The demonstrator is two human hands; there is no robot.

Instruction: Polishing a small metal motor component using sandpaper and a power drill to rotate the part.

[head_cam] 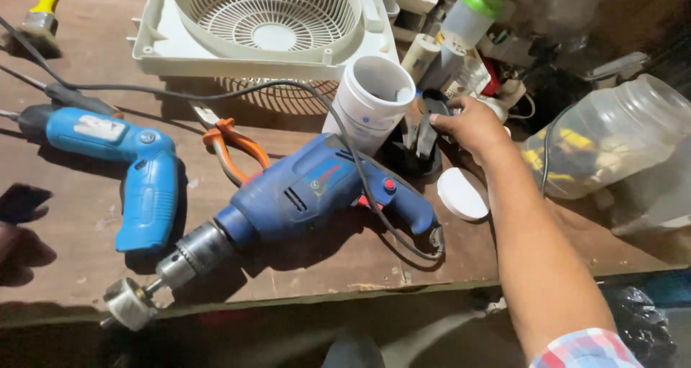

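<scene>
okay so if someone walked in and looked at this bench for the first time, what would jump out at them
Most striking is the big dark blue corded electric drill lying across the middle of the brown wooden bench, a round cutter in its chuck near the front edge. Left of it lies a lighter blue pistol-shaped power tool. To the right, the person's right hand reaches into black items beside a tilted white plastic tub.

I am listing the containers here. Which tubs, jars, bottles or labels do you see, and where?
White tub: round, open, behind the big drill.
Clear jar: right side, lying down, yellow bits inside.
Bottle: top, pale, green cap.
Label: pale patch on the small blue drill.
</scene>
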